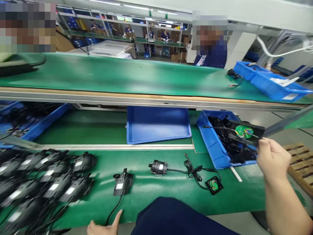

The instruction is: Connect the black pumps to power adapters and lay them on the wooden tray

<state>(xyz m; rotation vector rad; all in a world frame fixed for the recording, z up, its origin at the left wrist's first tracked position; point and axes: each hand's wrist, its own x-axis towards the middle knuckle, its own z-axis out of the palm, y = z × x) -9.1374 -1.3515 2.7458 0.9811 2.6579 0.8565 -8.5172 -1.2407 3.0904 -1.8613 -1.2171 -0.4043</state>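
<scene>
At the bottom edge, my left hand [104, 228] is partly cut off, thumb and finger spread apart beside the cable of a small black pump [122, 182]. My right hand [274, 158] pinches the edge of a black square case with a green round circuit board [244, 131] and coloured wires, held over a blue bin [211, 143]. On the green bench lies a second black pump [160, 167], its cable running to a coiled black cord [194, 171]. Beside the cord sits another square case with a green board [214, 185].
Several black pumps [51, 186] crowd the bench's left side. A blue tray [157, 125] lies under the raised green shelf [137, 76]. Another blue bin [41, 124] holds dark cables at left. Blue bins [276, 85] stand on the shelf at right. A person [211, 58] is beyond it.
</scene>
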